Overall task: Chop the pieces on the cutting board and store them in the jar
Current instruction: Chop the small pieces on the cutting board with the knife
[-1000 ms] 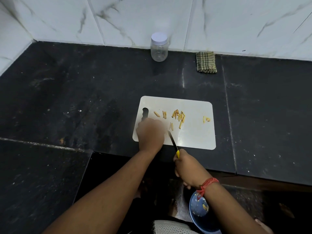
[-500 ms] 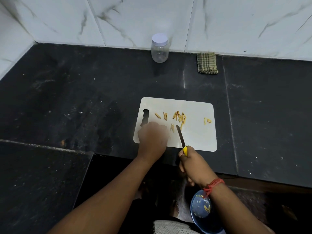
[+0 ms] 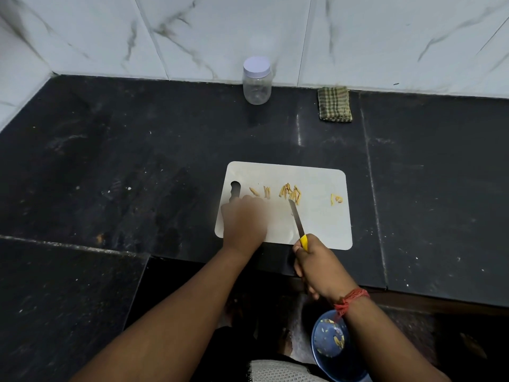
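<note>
The fingers of the right hand [image 3: 316, 260] were curled round the yellow handle of a knife [image 3: 297, 220], its blade slanting up and left over the cutting board [image 3: 322, 224], the tip just at the near edge of the main cluster of pieces [image 3: 290, 192]. The left hand [image 3: 243, 220] was blurred; it lay knuckles-up on the board's left part, and whether its fingers pinched anything could not be told. Nearest the viewer, below the right wrist with its red thread band [image 3: 351, 299], sat a blue bowl [image 3: 327, 351] holding a few scraps. The yellowish strips lay in a row across the board's far half, just beyond the left fingers, with a small separate pair [image 3: 336, 199] near the right edge. The board rested on the black desk [image 3: 137, 161]. Against the marble-tiled wall stood the clear jar [image 3: 257, 84], white lid on, well apart from the board; right of it lay a folded checked cloth [image 3: 334, 104]. No writing could be read anywhere.
</note>
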